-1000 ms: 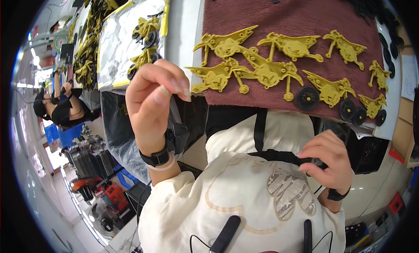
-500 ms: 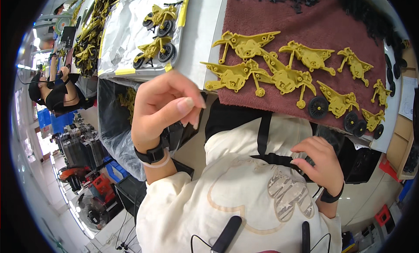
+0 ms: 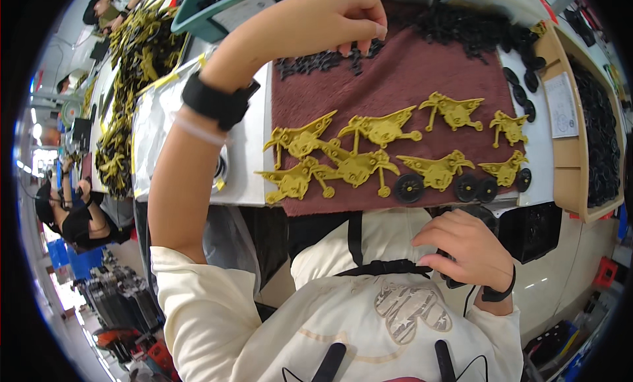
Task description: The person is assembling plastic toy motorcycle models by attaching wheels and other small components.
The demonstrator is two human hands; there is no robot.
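My left hand (image 3: 349, 19) reaches far out over a spread of small black plastic parts (image 3: 323, 62) on the brown towel. Its fingers are bent down and somewhat apart, and nothing shows in them. My right hand (image 3: 465, 247) hovers in front of my lap, empty, thumb apart from the loosely curved fingers. Between the hands lie two rows of yellow plastic toy motorcycle body halves, such as one in the back row (image 3: 382, 126) and one in the front row (image 3: 435, 171). Black toy wheels (image 3: 409, 187) lie along the towel's near edge.
A teal bin (image 3: 198, 16) stands at the far left, beside a white-lined tray (image 3: 155, 138). A larger heap of black parts (image 3: 461, 26) covers the towel's far side. On the right stands a cardboard box (image 3: 568, 164) of black wheels. Other people sit at the left.
My left arm has stretched forward and right, from beside the tray to above the small black parts. The view has shifted too. My right hand stays near my lap.
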